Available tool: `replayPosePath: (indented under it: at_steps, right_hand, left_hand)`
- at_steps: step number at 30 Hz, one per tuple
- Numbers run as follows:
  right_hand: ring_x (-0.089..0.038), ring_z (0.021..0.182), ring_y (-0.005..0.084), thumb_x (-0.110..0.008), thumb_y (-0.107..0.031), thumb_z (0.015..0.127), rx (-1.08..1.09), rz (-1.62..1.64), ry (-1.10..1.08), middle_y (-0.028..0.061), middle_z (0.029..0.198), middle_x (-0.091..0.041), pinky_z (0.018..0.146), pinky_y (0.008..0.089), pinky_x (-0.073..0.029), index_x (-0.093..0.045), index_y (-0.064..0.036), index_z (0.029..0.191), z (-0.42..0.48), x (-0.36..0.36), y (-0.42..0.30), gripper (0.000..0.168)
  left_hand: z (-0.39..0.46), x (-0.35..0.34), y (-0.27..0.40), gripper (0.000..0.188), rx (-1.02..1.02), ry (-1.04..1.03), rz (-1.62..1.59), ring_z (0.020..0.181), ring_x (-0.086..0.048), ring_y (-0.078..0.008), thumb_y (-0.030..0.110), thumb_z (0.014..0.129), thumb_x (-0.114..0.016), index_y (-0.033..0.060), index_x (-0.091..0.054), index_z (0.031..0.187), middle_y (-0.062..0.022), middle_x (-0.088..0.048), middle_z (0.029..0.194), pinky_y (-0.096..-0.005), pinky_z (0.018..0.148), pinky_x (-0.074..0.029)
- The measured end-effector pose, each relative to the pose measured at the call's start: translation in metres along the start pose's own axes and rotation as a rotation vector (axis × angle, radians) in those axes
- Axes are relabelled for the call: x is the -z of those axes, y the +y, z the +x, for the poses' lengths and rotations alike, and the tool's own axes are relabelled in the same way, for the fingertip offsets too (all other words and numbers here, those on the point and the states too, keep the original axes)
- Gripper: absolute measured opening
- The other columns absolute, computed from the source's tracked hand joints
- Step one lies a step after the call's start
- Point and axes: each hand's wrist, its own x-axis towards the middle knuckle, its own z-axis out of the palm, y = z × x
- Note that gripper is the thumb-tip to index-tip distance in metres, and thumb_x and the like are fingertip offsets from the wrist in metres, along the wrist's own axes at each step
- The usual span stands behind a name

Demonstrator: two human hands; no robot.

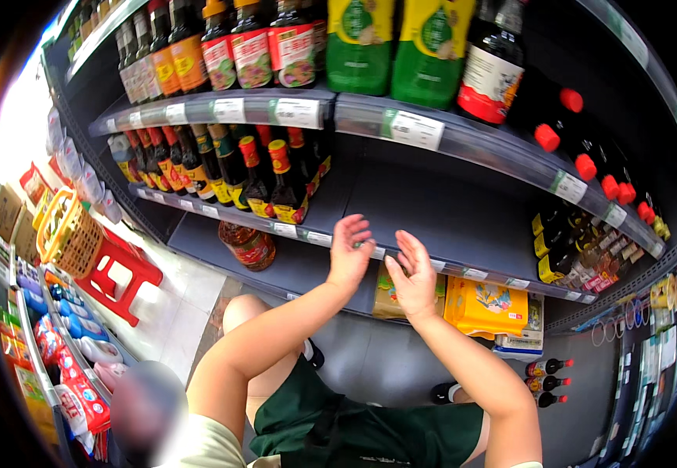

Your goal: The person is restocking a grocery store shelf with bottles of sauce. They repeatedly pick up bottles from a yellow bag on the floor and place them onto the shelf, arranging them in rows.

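Observation:
My left hand (350, 254) is raised in front of the lower shelf edge, palm turned inward, fingers slightly curled and holding nothing. Close to its right, my right hand (415, 272) is raised too, thumb apart from the fingers, with nothing in it. The two hands do not touch. Behind them runs a dark metal shelf (426, 216) with price tags along its edge. Dark sauce bottles with yellow labels (288, 196) stand on its left part, and more bottles (554, 266) fill its right end. Below my right hand lie a greenish-brown pack (390, 295) and a yellow-orange pack (486, 304).
A large jar with a red label (247, 245) sits on the bottom shelf. Sauce bottles (252, 52) and green-yellow containers (359, 52) line the shelf above. Several bottles (546, 383) are at the floor's right. A yellow basket (84, 240) rests on a red stool (119, 281) at left.

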Motion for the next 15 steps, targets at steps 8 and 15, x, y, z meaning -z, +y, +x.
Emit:
replayPosePath:
  at_steps: [8,15]
  right_hand:
    - [-0.043,0.13,0.0262,-0.068,-0.009,0.085,-0.112,-0.053,-0.201,0.0152,0.137,-0.047,0.105,0.0386,-0.037,-0.042,-0.001,0.133,0.023,-0.092,0.009,0.054]
    - [-0.042,0.131,0.031,-0.073,-0.021,0.082,-0.117,-0.373,-0.323,0.0181,0.14,-0.043,0.101,0.041,-0.04,-0.039,-0.001,0.135,0.049,-0.136,0.024,0.066]
  left_hand:
    - [0.015,0.098,0.026,0.061,-0.123,0.406,0.221,0.112,-0.043,-0.022,-0.005,0.073,-0.064,0.008,-0.04,0.128,-0.0107,-0.036,0.131,-0.0304,0.088,-0.046]
    - [0.034,0.137,0.034,0.079,-0.341,0.387,0.601,0.129,-0.034,-0.0336,0.002,0.07,-0.069,0.0086,-0.033,0.14,-0.0143,-0.033,0.141,-0.0413,0.106,-0.032]
